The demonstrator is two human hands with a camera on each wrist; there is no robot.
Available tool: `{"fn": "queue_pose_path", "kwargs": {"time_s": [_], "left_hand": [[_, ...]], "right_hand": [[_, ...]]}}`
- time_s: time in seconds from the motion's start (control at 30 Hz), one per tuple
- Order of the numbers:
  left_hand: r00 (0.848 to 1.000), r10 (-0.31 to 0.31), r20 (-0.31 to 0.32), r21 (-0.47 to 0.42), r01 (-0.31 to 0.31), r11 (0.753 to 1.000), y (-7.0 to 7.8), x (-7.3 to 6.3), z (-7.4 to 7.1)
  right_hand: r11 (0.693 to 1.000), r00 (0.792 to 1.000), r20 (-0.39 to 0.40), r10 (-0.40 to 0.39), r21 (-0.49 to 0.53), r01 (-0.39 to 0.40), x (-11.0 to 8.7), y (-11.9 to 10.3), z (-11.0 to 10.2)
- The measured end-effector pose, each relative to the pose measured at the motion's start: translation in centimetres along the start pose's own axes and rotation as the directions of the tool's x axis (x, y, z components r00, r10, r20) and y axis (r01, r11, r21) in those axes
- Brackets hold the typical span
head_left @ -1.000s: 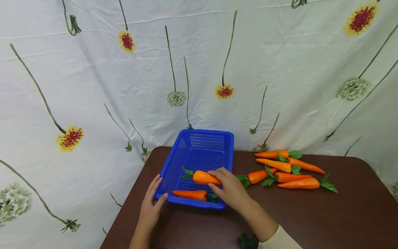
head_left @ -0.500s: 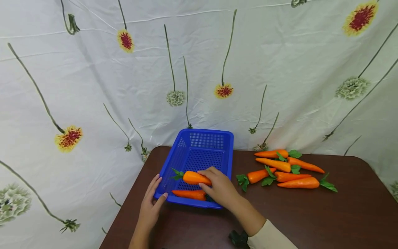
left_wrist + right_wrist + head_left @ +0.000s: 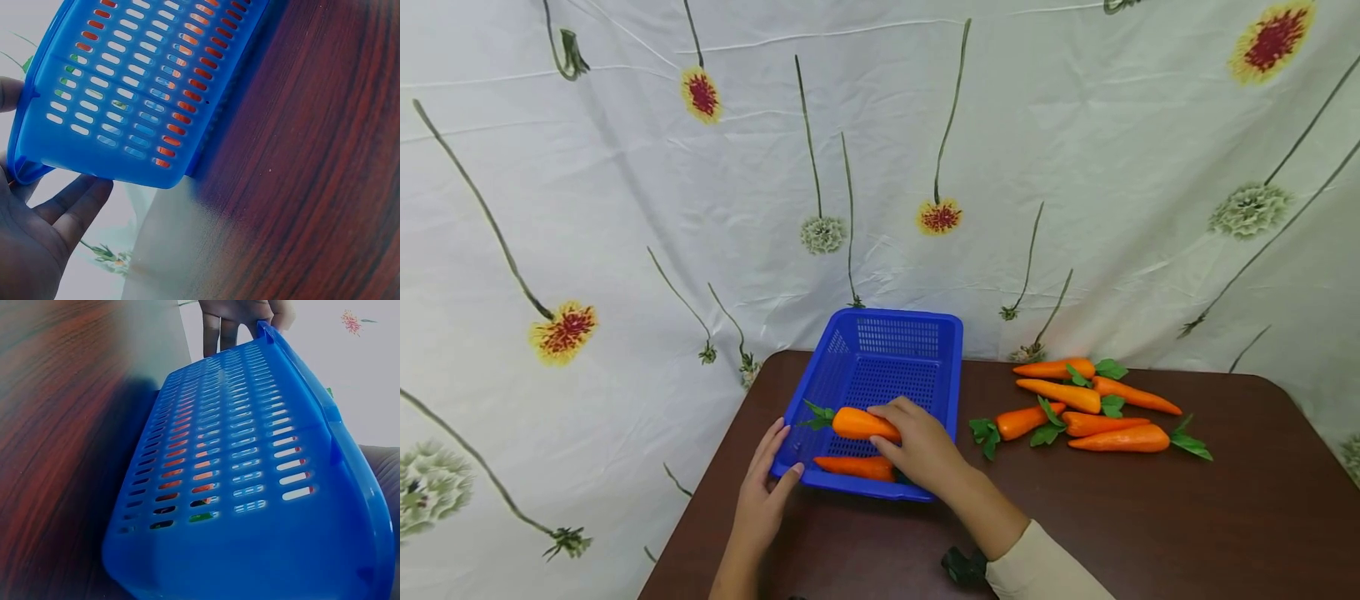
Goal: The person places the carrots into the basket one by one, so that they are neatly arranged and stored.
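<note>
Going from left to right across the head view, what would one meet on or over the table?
Left grip, held carrot, right grip, loose carrots. The blue basket overlaps the first three, so it is left out.

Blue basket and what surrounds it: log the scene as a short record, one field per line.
Container: blue basket, on a dark table
Left hand: holds the basket's near left corner
Right hand: grips a held carrot over the basket, leaves pointing left
Inside basket: one lying carrot, along the near side
Outside basket: six loose carrots, to its right
Backdrop: white cloth with printed flowers
</note>
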State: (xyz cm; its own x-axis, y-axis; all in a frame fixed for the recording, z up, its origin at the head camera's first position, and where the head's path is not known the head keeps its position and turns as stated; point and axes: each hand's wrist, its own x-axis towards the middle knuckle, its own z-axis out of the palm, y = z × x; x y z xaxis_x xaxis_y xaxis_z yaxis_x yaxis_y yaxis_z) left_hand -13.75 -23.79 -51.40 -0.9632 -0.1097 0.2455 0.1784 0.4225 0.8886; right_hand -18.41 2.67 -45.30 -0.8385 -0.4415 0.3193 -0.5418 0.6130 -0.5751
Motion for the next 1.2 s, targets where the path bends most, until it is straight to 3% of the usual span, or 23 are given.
{"fn": "queue_pose_path", "kwargs": {"time_s": [0.33, 0.8, 1.2], "left_hand": [[1.000, 0.030, 0.000, -0.024, -0.030, 0.999, -0.2, 0.0, 0.1], [0.999, 0.053, -0.009, -0.019, -0.053, 0.998, -0.3, 0.0, 0.1], [1.000, 0.028, -0.008, -0.039, -0.028, 0.999, -0.3, 0.1, 0.1]], "right_hand": [[0.999, 0.998, -0.052, -0.036, 0.030, 0.038, 0.1, 0.3, 0.0], [0.998, 0.996, -0.086, 0.036, 0.052, -0.032, -0.6, 1.4, -0.8], [0.992, 0.976, -0.185, 0.119, 0.067, -0.108, -1.4, 4.0, -2.8]]}}
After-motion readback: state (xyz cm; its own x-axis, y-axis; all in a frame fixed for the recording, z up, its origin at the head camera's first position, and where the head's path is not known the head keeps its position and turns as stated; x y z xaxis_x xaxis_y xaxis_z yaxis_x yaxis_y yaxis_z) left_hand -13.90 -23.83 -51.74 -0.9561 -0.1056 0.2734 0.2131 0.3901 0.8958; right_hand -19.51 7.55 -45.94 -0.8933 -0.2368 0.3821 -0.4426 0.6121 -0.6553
